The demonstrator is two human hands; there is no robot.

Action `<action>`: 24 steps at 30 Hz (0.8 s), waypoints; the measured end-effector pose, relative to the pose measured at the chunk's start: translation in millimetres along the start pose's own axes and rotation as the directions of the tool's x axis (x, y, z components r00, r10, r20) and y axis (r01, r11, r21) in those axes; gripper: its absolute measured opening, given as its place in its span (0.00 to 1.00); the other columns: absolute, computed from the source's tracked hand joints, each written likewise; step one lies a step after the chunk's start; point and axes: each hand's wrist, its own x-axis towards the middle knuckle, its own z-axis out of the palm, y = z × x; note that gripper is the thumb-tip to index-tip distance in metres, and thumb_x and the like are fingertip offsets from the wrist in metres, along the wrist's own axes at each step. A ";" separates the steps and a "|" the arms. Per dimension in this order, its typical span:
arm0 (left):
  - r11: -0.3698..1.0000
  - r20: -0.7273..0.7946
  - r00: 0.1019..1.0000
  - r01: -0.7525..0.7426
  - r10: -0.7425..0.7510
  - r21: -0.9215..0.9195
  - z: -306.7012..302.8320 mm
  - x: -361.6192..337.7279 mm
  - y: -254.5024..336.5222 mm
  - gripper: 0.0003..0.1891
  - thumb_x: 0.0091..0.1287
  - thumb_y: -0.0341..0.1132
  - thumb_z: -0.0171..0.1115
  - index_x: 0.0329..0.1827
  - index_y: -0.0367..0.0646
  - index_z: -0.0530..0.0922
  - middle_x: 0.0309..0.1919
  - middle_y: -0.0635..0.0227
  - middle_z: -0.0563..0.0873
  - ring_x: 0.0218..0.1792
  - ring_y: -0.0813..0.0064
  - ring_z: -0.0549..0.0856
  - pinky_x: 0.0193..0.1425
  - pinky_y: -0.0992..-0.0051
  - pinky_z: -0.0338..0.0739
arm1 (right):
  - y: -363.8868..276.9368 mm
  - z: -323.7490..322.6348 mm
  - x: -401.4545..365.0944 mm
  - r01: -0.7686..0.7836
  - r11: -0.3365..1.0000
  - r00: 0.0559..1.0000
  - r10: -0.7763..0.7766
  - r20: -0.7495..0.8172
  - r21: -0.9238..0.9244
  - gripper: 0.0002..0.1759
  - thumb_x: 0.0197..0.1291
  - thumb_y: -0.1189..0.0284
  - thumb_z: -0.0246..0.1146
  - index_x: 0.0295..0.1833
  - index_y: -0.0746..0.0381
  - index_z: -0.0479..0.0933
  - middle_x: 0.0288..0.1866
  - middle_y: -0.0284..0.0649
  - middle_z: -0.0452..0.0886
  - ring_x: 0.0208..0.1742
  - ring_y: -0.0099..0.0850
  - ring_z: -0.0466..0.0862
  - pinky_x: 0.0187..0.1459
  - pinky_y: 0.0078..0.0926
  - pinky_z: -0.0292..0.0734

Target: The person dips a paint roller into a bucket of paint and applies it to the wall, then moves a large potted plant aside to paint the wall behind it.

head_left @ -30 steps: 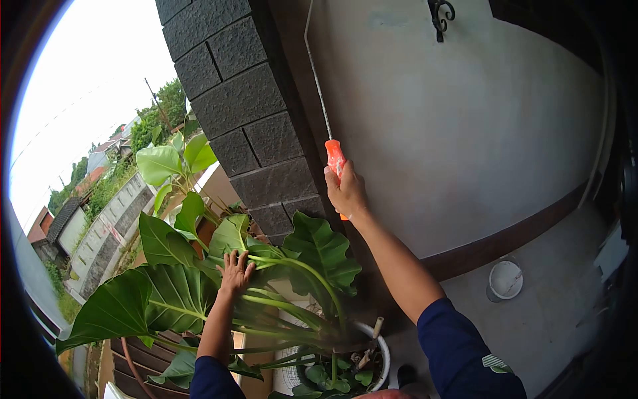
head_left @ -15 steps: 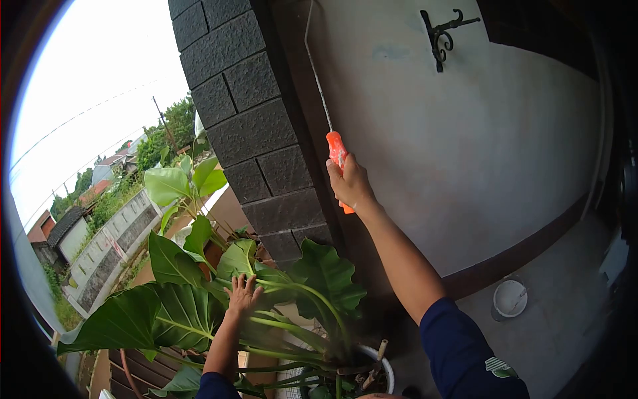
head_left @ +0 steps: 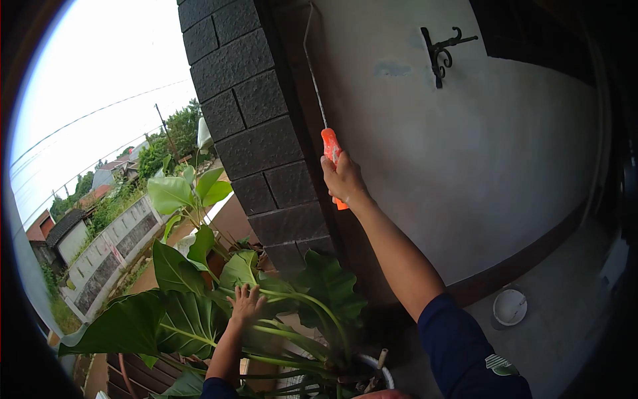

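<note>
My right hand (head_left: 344, 176) is wrapped round the orange handle of a paint roller (head_left: 329, 143). Its thin metal rod runs up along the brown edge of the pale wall (head_left: 458, 153), and the roller end is hard to make out at the top of the view. My left hand (head_left: 246, 304), fingers spread, rests on or just over the large green leaves and stems of a potted plant (head_left: 193, 316). Nothing is held in it.
A dark brick pillar (head_left: 252, 126) stands left of the wall. A black scroll bracket (head_left: 438, 56) juts from the wall. On the floor at the right is a white bucket (head_left: 510, 306). The plant's white pot (head_left: 386, 374) sits at the bottom.
The wall, bracket and pillar sit slightly lower in view, and more of the roller's rod shows at the top. My right hand is slightly further left; my left hand is a little lower.
</note>
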 end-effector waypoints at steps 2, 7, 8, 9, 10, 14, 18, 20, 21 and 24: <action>1.000 -0.003 1.000 -0.001 0.001 -0.003 0.7 0.7 -0.9 0.32 0.72 0.61 0.44 0.74 0.56 0.63 0.75 0.54 0.56 0.77 0.44 0.50 0.69 0.25 0.40 | -37.3 -14.1 8.4 -0.063 0.997 0.997 0.060 0.056 0.055 0.24 0.70 0.57 0.55 0.47 0.73 0.68 0.28 0.47 0.79 0.17 0.33 0.81 0.16 0.31 0.77; 1.000 0.001 1.000 -0.004 0.004 0.005 0.5 1.5 -0.9 0.32 0.72 0.62 0.42 0.74 0.56 0.63 0.75 0.54 0.57 0.77 0.45 0.50 0.69 0.25 0.39 | -11.8 -8.0 0.8 -0.005 0.999 1.000 0.007 0.025 -0.045 0.25 0.70 0.57 0.55 0.47 0.74 0.68 0.26 0.47 0.79 0.16 0.34 0.81 0.16 0.32 0.77; 1.000 0.003 1.000 -0.005 0.005 0.008 0.1 1.3 -1.6 0.32 0.72 0.62 0.42 0.74 0.56 0.63 0.75 0.54 0.57 0.77 0.45 0.50 0.69 0.25 0.40 | -6.5 -8.8 -12.8 -0.038 0.999 0.998 0.038 0.040 0.003 0.25 0.70 0.57 0.55 0.47 0.74 0.68 0.25 0.47 0.79 0.16 0.34 0.81 0.16 0.31 0.77; 1.000 0.004 1.000 -0.005 0.005 0.009 0.9 0.9 -1.7 0.32 0.72 0.63 0.42 0.74 0.56 0.63 0.75 0.54 0.57 0.77 0.46 0.50 0.69 0.25 0.40 | -6.3 -10.9 -26.7 -0.069 0.996 0.996 0.067 0.057 0.050 0.25 0.70 0.58 0.55 0.47 0.74 0.68 0.25 0.47 0.79 0.15 0.34 0.81 0.15 0.31 0.77; 1.000 0.002 1.000 -0.007 0.007 -0.007 1.2 1.4 -1.5 0.32 0.72 0.62 0.44 0.74 0.57 0.63 0.75 0.54 0.57 0.77 0.44 0.49 0.69 0.24 0.39 | 13.9 -2.4 -21.3 -0.008 1.000 1.000 0.007 0.022 0.014 0.24 0.70 0.58 0.56 0.47 0.74 0.68 0.24 0.46 0.78 0.15 0.33 0.80 0.15 0.31 0.76; 0.999 -0.006 1.000 -0.008 0.008 -0.035 1.9 0.1 -2.4 0.31 0.71 0.61 0.46 0.73 0.58 0.64 0.75 0.52 0.57 0.77 0.40 0.49 0.69 0.23 0.37 | 2.6 -1.8 -2.7 0.008 0.999 1.000 -0.009 0.014 0.053 0.24 0.70 0.58 0.55 0.48 0.73 0.68 0.25 0.44 0.78 0.15 0.31 0.80 0.16 0.29 0.76; 1.000 -0.015 1.000 -0.008 0.008 -0.025 -1.4 -1.5 0.2 0.31 0.72 0.61 0.45 0.73 0.58 0.64 0.75 0.52 0.58 0.77 0.40 0.49 0.69 0.23 0.38 | -62.9 -17.5 40.0 -0.042 0.996 0.997 0.037 0.061 0.080 0.23 0.70 0.58 0.54 0.48 0.72 0.69 0.29 0.44 0.78 0.18 0.29 0.80 0.17 0.28 0.78; 1.000 -0.025 1.000 -0.012 0.012 -0.024 -1.5 -2.3 0.1 0.31 0.72 0.61 0.44 0.73 0.58 0.64 0.74 0.51 0.58 0.77 0.40 0.50 0.68 0.22 0.38 | -94.0 -21.9 66.9 -0.061 0.996 0.996 0.056 0.071 0.066 0.22 0.70 0.58 0.53 0.46 0.71 0.70 0.28 0.42 0.76 0.19 0.29 0.80 0.17 0.29 0.79; 1.000 -0.023 1.000 -0.013 0.012 -0.022 -2.6 -2.0 2.0 0.31 0.72 0.62 0.44 0.73 0.58 0.64 0.74 0.51 0.58 0.77 0.40 0.50 0.69 0.23 0.38 | -107.1 -24.8 80.2 -0.076 0.996 0.994 0.072 0.080 0.055 0.22 0.71 0.58 0.52 0.45 0.70 0.70 0.28 0.40 0.75 0.20 0.28 0.80 0.17 0.29 0.79; 1.000 -0.018 1.000 -0.011 0.011 -0.012 -5.6 -3.7 3.2 0.32 0.72 0.63 0.43 0.73 0.57 0.64 0.74 0.51 0.58 0.76 0.40 0.50 0.69 0.23 0.39 | -121.9 -27.2 104.3 -0.041 0.997 0.993 0.033 0.111 0.065 0.20 0.70 0.60 0.53 0.45 0.71 0.71 0.25 0.40 0.77 0.17 0.29 0.80 0.16 0.31 0.80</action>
